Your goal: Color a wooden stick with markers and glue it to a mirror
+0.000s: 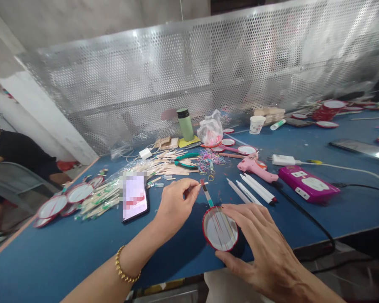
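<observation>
On the blue table in front of me lies a small toy banjo [220, 229], made of a round red-rimmed lid with thin strings across its pale face. Its flat stick neck [207, 194] has dark red and green ends and points away from me. My right hand [255, 240] grips the lid by its rim, thumb at the near side and fingers at the far side. My left hand [179, 200], wearing a gold bead bracelet [124, 269], pinches beside the neck's far end, where a small pale piece crosses it. What lies between those fingertips is hidden.
Left stand a phone [135, 197], bagged sticks [104, 193] and red-rimmed discs [52, 207]. Ahead are green-handled pliers [185, 160] and rubber bands [211, 158]. Rightward lie white markers [255, 188], a pink glue gun [257, 168] and a purple power strip [308, 184]. A person [22, 153] sits far left.
</observation>
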The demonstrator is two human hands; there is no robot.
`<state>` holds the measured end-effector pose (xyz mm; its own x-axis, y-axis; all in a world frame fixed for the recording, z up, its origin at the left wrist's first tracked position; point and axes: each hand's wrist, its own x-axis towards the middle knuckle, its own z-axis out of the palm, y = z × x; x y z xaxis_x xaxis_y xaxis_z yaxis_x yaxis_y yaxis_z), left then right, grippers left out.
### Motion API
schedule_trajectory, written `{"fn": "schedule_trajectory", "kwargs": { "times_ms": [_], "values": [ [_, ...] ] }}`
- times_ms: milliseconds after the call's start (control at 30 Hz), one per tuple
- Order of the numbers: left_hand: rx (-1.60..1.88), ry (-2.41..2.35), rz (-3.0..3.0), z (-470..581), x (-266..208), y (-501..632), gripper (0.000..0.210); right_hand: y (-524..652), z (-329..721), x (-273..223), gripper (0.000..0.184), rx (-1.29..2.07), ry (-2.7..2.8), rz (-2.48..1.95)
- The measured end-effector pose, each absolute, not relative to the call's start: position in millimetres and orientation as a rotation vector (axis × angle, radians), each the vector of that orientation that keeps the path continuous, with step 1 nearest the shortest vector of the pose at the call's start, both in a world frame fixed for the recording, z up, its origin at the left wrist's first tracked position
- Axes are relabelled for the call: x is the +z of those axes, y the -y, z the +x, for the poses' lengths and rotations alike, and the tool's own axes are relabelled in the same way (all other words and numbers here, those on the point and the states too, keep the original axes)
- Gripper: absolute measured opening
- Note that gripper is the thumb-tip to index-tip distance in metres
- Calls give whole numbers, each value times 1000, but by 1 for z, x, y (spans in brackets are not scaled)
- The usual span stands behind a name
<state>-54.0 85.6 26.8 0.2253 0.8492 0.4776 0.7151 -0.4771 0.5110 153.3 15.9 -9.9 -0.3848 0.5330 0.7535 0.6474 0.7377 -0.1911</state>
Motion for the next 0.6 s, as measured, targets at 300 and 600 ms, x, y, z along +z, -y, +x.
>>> {"fn": "schedule_trajectory", "kwargs": {
  "times_ms": [300,600],
  "values": [
    [1118,-1482,2298,-53,28,-84,20,-16,152,-11,40,-210,2074,-901],
    [1166,-1484,2214,-53,32,-82,18,-16,154,-14,44,-149,2062,-905]
  ]
}}
